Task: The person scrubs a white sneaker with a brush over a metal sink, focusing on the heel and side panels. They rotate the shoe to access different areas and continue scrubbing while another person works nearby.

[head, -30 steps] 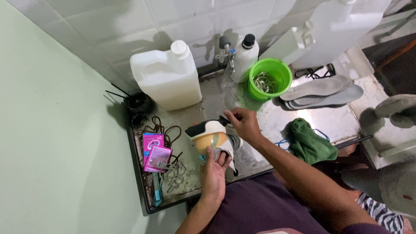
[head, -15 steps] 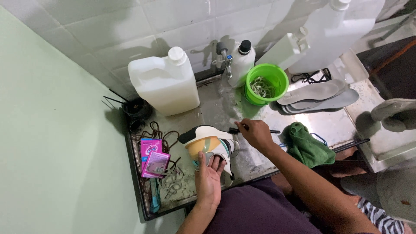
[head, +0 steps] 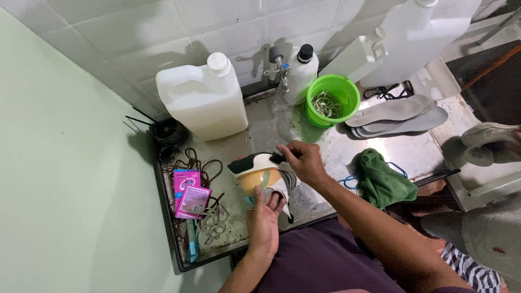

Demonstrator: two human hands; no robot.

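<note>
Head view: right hand [head: 306, 163] hides most of the brush [head: 277, 157] on shoe [head: 263, 173].

Wet shiny metal tray [head: 320, 203], glossy plastic bucket [head: 347, 106], soft green cloth [head: 384, 180]

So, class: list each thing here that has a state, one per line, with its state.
Shoe: upside down, held by left hand.
Brush: gripped in right hand, on the shoe.
White jug: capped, upright.
Green bucket: holds laces.
Insoles: stacked flat.
Green cloth: crumpled.

white jug [head: 203, 100], green bucket [head: 332, 100], insoles [head: 396, 115]
</note>
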